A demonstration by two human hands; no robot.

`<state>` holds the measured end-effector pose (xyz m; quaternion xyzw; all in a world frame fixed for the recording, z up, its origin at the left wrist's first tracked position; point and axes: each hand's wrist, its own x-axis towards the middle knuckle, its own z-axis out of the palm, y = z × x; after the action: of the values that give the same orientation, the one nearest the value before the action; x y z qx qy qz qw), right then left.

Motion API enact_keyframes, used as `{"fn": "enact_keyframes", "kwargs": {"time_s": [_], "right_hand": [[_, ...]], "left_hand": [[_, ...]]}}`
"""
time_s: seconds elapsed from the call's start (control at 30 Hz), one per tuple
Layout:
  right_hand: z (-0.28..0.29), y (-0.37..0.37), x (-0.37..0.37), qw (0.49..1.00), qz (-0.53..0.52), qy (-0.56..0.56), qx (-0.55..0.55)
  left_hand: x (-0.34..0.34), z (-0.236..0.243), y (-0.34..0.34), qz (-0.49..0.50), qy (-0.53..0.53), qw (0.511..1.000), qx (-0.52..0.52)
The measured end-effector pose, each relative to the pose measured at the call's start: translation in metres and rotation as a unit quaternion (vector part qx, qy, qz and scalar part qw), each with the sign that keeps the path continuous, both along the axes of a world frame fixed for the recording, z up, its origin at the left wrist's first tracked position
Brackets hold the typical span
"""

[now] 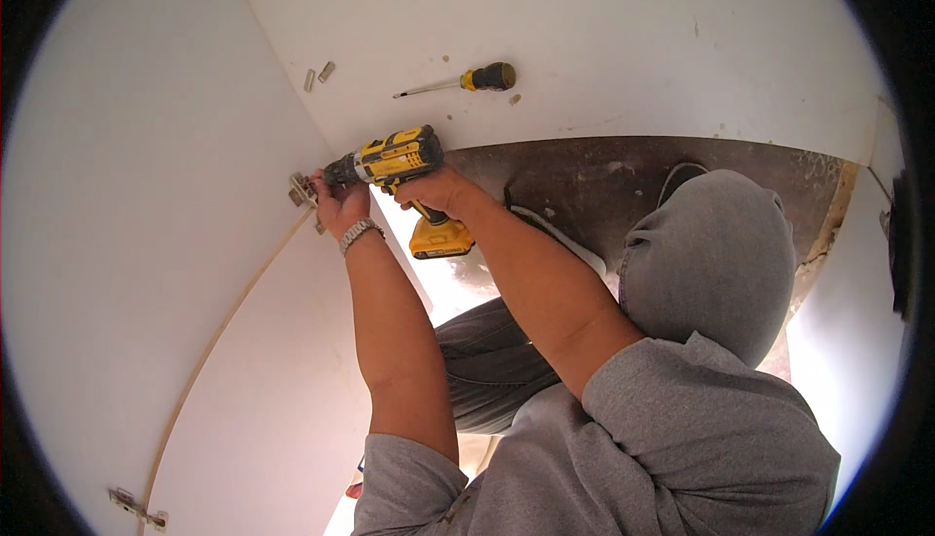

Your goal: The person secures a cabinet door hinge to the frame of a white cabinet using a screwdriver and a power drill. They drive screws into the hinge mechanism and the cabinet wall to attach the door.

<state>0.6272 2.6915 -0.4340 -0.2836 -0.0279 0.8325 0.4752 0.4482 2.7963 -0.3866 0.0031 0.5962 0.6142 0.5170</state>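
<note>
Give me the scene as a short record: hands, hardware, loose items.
Right hand: grips the yellow-and-black cordless drill by its handle
Left hand: at the drill's front end, beside the upper silvery metal hinge; exact finger contact unclear
Bit contact: hidden
Other hardware: lower silvery metal hinge, at picture's lower left
Loose items: black-and-yellow-handled screwdriver and two small silvery metal pieces on the white panel

Has yellow-black long-shafted metal screwdriver (490,76) on flat white panel (604,35), right of two oblong silvery metal pieces (310,79), behind yellow-black pistol-shaped plastic drill (394,155).
</note>
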Motion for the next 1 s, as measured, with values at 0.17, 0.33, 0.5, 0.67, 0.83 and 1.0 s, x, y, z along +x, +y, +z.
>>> {"fn": "enact_keyframes", "kwargs": {"time_s": [0.17, 0.33, 0.5, 0.67, 0.83, 1.0], "right_hand": [[-0.003, 0.000, -0.006, 1.000, 0.006, -0.018, -0.004], [-0.011, -0.003, -0.006, 1.000, 0.008, -0.019, -0.004], [-0.007, -0.002, 0.001, 1.000, 0.000, 0.008, 0.007], [0.007, 0.001, 0.016, 0.997, 0.069, -0.002, 0.023], [0.003, -0.002, 0.020, 0.998, 0.060, 0.005, -0.002], [0.003, -0.001, 0.015, 1.000, 0.007, 0.004, 0.027]], "left_hand": [[-0.012, -0.007, 0.002, -0.027, 0.017, 0.999, 0.005], [0.001, -0.009, -0.004, -0.031, 0.018, 0.999, -0.006], [0.021, 0.001, -0.006, -0.011, 0.037, 0.999, -0.021], [0.040, 0.014, -0.014, -0.027, 0.117, 0.993, -0.019], [0.057, 0.034, -0.026, 0.025, 0.095, 0.991, -0.091], [0.044, 0.037, -0.026, 0.018, 0.101, 0.989, -0.103]]}}
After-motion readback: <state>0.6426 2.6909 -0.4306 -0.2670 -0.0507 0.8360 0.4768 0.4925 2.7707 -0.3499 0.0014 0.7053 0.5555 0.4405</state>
